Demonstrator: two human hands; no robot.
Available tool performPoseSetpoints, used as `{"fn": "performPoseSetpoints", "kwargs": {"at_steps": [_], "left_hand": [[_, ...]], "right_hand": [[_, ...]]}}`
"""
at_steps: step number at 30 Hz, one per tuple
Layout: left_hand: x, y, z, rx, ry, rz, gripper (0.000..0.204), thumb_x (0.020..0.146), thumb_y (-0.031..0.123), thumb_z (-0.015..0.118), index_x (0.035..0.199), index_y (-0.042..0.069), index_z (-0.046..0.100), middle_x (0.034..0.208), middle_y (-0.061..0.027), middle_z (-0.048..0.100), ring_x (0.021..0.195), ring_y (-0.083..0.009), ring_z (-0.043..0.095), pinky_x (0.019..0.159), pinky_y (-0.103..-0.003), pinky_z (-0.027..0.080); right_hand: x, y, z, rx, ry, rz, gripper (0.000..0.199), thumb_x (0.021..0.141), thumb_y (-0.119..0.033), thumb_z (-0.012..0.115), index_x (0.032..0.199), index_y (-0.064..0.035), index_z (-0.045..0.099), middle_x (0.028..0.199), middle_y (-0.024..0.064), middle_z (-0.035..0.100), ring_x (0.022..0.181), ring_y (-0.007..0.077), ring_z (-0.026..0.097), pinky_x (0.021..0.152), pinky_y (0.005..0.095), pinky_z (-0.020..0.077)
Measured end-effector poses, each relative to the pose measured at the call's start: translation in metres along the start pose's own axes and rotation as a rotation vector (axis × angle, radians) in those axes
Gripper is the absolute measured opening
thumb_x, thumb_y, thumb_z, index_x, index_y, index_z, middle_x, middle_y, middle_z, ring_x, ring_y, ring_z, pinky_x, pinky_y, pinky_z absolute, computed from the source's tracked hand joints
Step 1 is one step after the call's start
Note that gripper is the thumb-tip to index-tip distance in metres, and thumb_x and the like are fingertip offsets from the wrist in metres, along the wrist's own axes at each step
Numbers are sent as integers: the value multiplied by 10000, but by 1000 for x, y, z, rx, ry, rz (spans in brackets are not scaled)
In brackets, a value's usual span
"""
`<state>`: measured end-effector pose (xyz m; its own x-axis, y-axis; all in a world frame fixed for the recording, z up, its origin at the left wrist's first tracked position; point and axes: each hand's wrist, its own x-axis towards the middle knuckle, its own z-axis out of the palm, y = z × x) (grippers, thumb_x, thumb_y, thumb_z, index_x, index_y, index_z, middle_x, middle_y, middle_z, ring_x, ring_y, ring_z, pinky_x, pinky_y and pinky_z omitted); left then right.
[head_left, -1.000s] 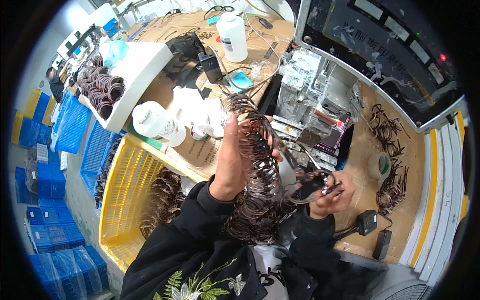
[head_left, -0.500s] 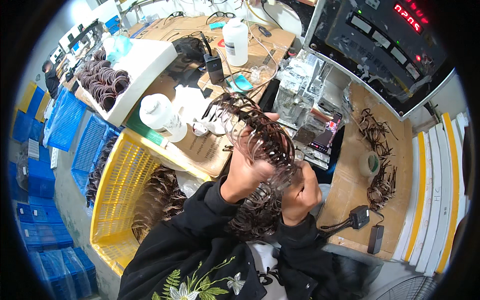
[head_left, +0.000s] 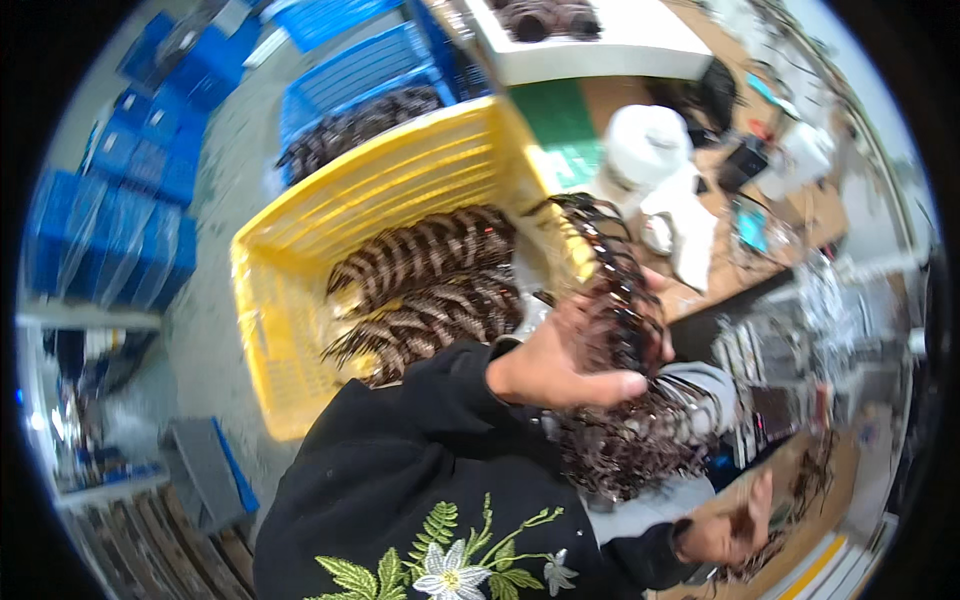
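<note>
My left hand [head_left: 570, 360] is closed round a long stack of thin, curved brown plastic pieces [head_left: 625, 300], which look like eyeglass frames. The stack stands up from the hand, slightly blurred. Just below and to the right, a heap of similar brown pieces [head_left: 630, 445] lies at my lap. Lower right, my right hand [head_left: 730, 525] is apart from the stack, its fingers open and holding nothing I can see. To the left of my left hand, a yellow plastic basket [head_left: 270, 330] contains rows of stacked brown frames [head_left: 425, 255].
A white plastic bottle [head_left: 648, 145] and white tissue [head_left: 690, 230] stand on the bench behind my left hand. Beyond the basket is a blue crate [head_left: 350, 75] with dark pieces. A white box [head_left: 600, 55] holds more frames. Loose brown pieces [head_left: 815, 470] lie on the board at right.
My view has swung left toward the yellow basket. My right hand has let go of the stack and moved away to the lower right; my left hand still holds it, now near the basket.
</note>
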<state>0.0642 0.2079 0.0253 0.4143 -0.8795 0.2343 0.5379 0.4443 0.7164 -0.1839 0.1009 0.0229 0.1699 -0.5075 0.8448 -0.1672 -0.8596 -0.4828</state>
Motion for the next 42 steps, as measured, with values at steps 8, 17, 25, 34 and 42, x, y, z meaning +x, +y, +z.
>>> {"fn": "performPoseSetpoints", "kwargs": {"at_steps": [8,17,25,34,42], "left_hand": [[-112,96,-162,663,874,119,265,749,12,610,1007,13,550,857,-64,603,707,-128,594,655,-277,491],[-252,25,-296,1012,1474,-532,145,733,34,573,801,2,449,724,-64,513,614,-171,440,558,-389,373],[-300,-47,-334,778,1608,-971,321,842,106,556,903,6,257,732,-110,335,593,-203,302,629,-430,254],[-296,-90,-336,219,1402,-576,186,820,206,508,771,46,591,688,-65,553,596,-188,511,552,-365,437],[-248,-58,-278,54,1319,-531,315,890,310,460,930,20,575,840,-84,602,698,-210,550,650,-364,468]], "right_hand": [[-31,24,-39,2,86,558,172,908,-44,448,1040,66,434,766,120,424,688,193,426,634,306,339],[-34,23,-22,-5,68,677,202,916,-43,407,1064,83,350,527,81,289,479,137,278,477,271,236],[-44,33,-38,-1,5,642,251,827,52,465,1064,65,383,492,39,360,495,111,353,510,233,290],[-67,48,-38,-399,-263,624,209,884,-66,494,1063,22,557,1136,114,568,926,227,580,852,320,460],[-58,26,-20,-459,-410,777,218,835,-120,633,1036,-36,622,924,112,623,821,239,573,738,318,443]]}}
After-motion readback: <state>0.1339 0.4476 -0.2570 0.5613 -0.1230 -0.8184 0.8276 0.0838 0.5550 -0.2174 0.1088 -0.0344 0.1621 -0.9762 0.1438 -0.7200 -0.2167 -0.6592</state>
